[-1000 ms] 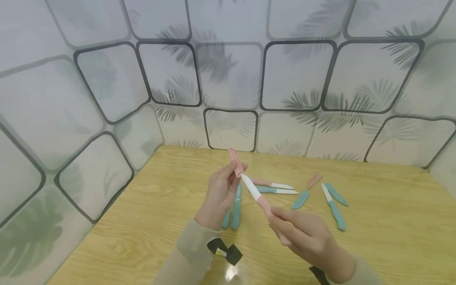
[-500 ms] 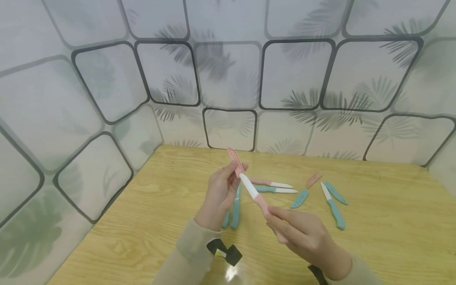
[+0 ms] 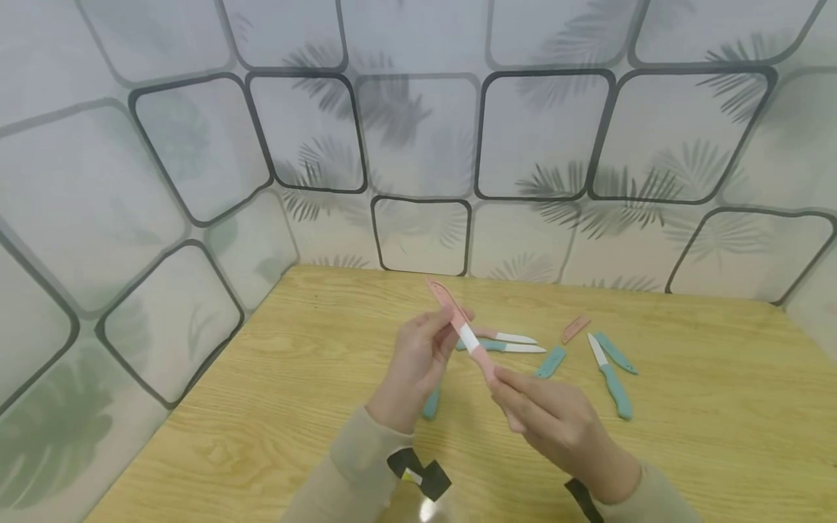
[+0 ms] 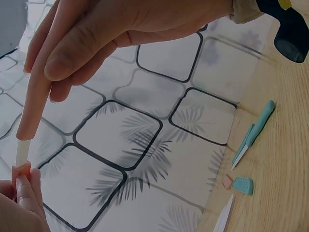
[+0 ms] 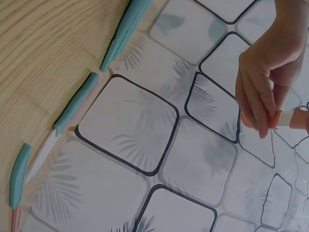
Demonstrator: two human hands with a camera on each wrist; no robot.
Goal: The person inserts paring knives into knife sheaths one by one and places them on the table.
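Observation:
In the head view my left hand [image 3: 418, 367] pinches a pink knife sheath [image 3: 447, 296] between thumb and fingers, tip pointing up and away. My right hand [image 3: 562, 421] grips the pink handle [image 3: 482, 361] of a knife. Most of the white blade [image 3: 468, 338] is inside the sheath, and a short stretch shows between sheath mouth and handle. The left wrist view has the sheath [image 4: 36, 101] under my left thumb, with the same short band of blade [image 4: 22, 151] below it. Both hands are raised above the table.
Behind my left hand lie a pink-handled knife [image 3: 516, 338] and a teal-handled knife [image 3: 525, 349]. A teal handle [image 3: 431, 404] is partly hidden by that hand. Rightward lie a teal sheath [image 3: 551, 361], pink sheath [image 3: 576, 329], teal knife [image 3: 616, 390] and another teal sheath [image 3: 617, 354]. A patterned wall covering [image 3: 421, 236] borders the table.
The blade, earlier almost wholly exposed with its tip at the sheath mouth, has slid mostly into the sheath. My left hand has shifted right, toward the right hand.

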